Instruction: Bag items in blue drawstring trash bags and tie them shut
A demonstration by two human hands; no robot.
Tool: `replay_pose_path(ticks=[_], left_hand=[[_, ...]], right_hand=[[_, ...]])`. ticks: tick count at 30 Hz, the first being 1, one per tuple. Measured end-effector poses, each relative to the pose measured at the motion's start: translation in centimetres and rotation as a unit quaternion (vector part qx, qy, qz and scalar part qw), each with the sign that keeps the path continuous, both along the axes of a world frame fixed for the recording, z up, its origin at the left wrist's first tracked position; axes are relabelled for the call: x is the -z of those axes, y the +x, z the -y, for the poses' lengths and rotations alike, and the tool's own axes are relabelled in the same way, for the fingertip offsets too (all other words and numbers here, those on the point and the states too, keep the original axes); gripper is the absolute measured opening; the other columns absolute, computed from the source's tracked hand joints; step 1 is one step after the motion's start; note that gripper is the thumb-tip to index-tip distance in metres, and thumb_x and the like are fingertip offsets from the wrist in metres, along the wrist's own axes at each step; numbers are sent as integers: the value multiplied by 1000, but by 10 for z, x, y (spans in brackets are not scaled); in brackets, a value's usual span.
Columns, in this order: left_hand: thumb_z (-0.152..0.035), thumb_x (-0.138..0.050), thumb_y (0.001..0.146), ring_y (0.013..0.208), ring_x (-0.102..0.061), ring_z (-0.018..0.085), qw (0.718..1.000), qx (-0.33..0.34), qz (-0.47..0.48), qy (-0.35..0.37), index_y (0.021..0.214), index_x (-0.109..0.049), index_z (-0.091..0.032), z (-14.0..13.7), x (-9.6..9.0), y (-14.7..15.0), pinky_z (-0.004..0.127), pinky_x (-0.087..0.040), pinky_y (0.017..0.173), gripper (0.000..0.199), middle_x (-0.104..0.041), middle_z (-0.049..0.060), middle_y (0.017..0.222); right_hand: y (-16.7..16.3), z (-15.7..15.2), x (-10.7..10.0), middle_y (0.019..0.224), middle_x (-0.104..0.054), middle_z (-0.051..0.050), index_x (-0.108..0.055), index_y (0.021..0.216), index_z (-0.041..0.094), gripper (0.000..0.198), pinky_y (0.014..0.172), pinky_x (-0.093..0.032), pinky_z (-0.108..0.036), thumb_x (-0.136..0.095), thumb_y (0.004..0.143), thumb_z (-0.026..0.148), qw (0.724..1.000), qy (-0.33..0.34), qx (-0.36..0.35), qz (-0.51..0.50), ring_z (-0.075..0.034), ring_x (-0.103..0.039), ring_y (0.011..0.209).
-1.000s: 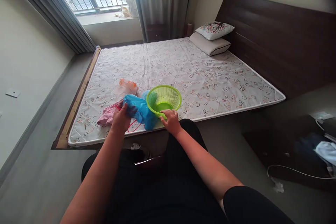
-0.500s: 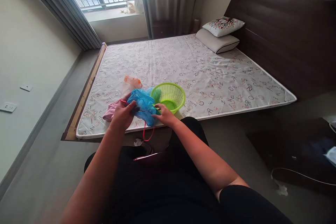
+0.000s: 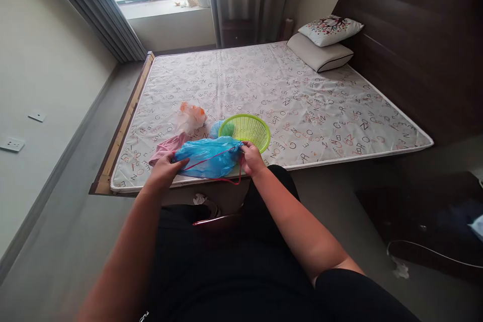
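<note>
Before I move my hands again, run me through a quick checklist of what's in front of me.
1. Left hand on the blue bag: ok, holding its left end.
2. Right hand on the bag: ok, pinching its right end.
3. Red cord free of slack: not ok, a loop hangs below the bag.
4. Green basket mouth up on the mattress: ok, just behind the bag.
5. Basket's bottom free of contents: cannot tell, the bag and right hand hide part of it.
6. Pink cloth clear of the left hand: cannot tell, they overlap in this view.
</note>
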State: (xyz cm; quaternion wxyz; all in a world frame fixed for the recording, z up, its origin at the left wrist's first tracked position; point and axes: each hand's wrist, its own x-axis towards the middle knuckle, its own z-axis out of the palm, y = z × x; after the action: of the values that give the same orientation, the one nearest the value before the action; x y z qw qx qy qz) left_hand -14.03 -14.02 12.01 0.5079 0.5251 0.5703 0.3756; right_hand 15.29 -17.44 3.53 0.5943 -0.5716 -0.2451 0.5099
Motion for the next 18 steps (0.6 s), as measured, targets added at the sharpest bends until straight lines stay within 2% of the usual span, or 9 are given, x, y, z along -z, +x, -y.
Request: replay_pose_path(ticks=[2, 4, 7, 9, 11, 12, 14, 16, 18], left_hand=[[-42, -94, 78, 86, -71, 25, 988, -37, -144, -29, 108, -79, -13, -2, 7, -8, 36, -59, 86, 44, -77, 8, 94], [-39, -84, 86, 104, -74, 31, 963, -116, -238, -41, 127, -72, -11, -1, 10, -9, 42, -59, 100, 51, -77, 14, 114], [-33, -82, 86, 150, -56, 41, 924, -198, -313, 92, 157, -50, -7, 11, 7, 3, 57, -43, 129, 81, -58, 29, 157], [-37, -87, 84, 171, -27, 45, 896, -138, -344, 246, 166, -42, -11, 25, 4, 21, 63, -22, 140, 98, -41, 29, 175], [-40, -92, 84, 175, -19, 44, 880, 3, -348, 323, 169, -43, -19, 38, 1, 44, 64, -15, 142, 100, -40, 23, 179], [-39, -93, 84, 174, -24, 43, 878, 81, -347, 321, 171, -42, -23, 41, 0, 55, 65, -15, 142, 102, -41, 20, 180], [-31, -89, 88, 169, -36, 44, 876, 153, -351, 294, 168, -50, -26, 42, 0, 73, 69, -16, 140, 88, -52, 18, 174], [-13, -74, 93, 149, -62, 40, 886, 156, -357, 251, 153, -67, -24, 33, 1, 78, 63, -28, 137, 61, -73, 16, 152], [-1, -62, 88, 124, -77, 34, 900, 131, -363, 201, 132, -78, -20, 19, 0, 69, 51, -47, 125, 51, -83, 13, 129]], right_hand=[[-1, 4, -3, 87, -68, 0, -53, 105, 25, 26, 75, -59, -32, -64, 86, 39, 1000, -1, 11, -16, -18, -66, 78], [-3, 8, -6, 87, -67, 0, -56, 102, 24, 28, 75, -55, -30, -67, 84, 43, 1000, -2, 29, -12, -17, -63, 78], [-5, 13, -13, 89, -65, 1, -61, 98, 23, 33, 75, -48, -29, -74, 79, 47, 999, 1, 41, 14, -15, -58, 79], [-8, 16, -20, 88, -65, 1, -65, 97, 22, 39, 74, -45, -29, -80, 75, 51, 999, 6, 29, 29, -16, -56, 80], [-13, 20, -31, 87, -65, 2, -67, 97, 22, 43, 74, -45, -30, -83, 74, 55, 998, 24, -15, 49, -16, -56, 79], [-16, 22, -37, 88, -65, 1, -68, 98, 22, 44, 74, -45, -30, -83, 75, 57, 996, 39, -48, 62, -16, -56, 80], [-19, 26, -52, 90, -66, 1, -68, 100, 23, 43, 76, -47, -31, -80, 79, 58, 984, 75, -126, 98, -17, -58, 82], [-17, 30, -68, 91, -67, 0, -70, 103, 23, 39, 79, -48, -32, -78, 83, 56, 966, 100, -190, 148, -18, -59, 84], [-7, 33, -80, 94, -69, -1, -73, 105, 23, 33, 81, -48, -32, -80, 86, 50, 941, 105, -232, 225, -18, -61, 86]])
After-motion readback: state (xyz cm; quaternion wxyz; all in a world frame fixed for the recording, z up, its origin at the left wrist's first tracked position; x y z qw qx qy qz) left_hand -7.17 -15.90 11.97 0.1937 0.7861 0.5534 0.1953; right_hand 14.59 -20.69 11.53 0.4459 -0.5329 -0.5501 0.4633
